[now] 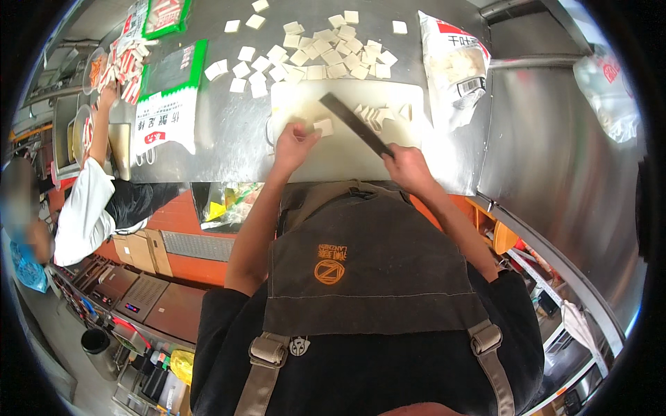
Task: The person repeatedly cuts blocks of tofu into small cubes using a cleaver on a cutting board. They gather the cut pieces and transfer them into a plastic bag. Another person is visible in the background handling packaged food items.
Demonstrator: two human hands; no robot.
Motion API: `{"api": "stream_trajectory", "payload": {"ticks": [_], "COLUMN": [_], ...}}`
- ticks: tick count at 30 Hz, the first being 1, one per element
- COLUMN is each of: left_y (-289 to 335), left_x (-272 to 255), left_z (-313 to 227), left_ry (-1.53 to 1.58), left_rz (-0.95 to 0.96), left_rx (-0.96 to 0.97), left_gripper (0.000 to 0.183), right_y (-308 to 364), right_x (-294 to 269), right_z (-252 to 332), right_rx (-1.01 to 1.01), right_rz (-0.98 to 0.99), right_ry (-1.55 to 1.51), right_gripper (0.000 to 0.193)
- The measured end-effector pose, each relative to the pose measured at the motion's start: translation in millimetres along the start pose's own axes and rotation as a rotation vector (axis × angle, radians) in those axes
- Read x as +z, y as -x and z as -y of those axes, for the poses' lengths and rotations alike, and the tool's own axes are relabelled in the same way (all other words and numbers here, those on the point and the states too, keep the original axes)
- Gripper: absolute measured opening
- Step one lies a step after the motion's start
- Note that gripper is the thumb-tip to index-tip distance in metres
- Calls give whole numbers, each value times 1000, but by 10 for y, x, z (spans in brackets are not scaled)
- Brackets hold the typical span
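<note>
On the white cutting board, my left hand has its fingers curled together at the edge of a white square tofu slice. It seems to pinch the slice, though the fingertips partly hide the contact. My right hand is wrapped round the handle of a kitchen knife. The dark blade slants up and left over the board, its far end above the slice. Right of the blade, several cut tofu pieces lie overlapping on the board. Many loose tofu squares are scattered on the steel table beyond.
A white plastic bag stands right of the board. Green-edged packages lie to the left. Farther left, another person's hand touches red-and-white sticks beside containers. A steel wall rises at right.
</note>
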State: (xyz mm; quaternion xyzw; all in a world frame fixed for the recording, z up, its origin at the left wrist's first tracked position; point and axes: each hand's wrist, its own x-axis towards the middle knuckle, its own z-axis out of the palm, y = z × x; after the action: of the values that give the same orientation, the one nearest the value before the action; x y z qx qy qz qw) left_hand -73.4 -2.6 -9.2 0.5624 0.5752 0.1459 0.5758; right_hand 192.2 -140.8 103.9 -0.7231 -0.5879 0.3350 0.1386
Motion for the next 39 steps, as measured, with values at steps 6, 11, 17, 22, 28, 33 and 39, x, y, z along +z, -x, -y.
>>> {"api": "stream_trajectory", "payload": {"ticks": [6, 11, 17, 22, 28, 33, 39], "left_y": [35, 36, -2, 29, 48, 6, 9], "left_x": [241, 350, 410, 332, 278, 323, 322], "left_z": [284, 287, 299, 161, 4, 89, 69], "left_ry": [417, 337, 223, 81, 68, 39, 47], "left_rz": [-81, -168, -255, -228, -220, -226, -200], "left_rx": [-76, -61, 8, 7, -7, -49, -34], "left_gripper": [44, 39, 42, 40, 41, 44, 46], "right_y": [-344, -409, -467, -486, -523, -537, -562], "right_x": [317, 313, 308, 342, 381, 390, 415], "right_z": [329, 304, 262, 240, 233, 252, 247], "right_rx": [-199, -247, -274, -290, -261, -212, -185], "right_rz": [-12, 21, 69, 52, 72, 122, 136], "right_ry": [204, 280, 310, 315, 315, 318, 321], "right_gripper": [12, 11, 10, 10, 10, 10, 10]}}
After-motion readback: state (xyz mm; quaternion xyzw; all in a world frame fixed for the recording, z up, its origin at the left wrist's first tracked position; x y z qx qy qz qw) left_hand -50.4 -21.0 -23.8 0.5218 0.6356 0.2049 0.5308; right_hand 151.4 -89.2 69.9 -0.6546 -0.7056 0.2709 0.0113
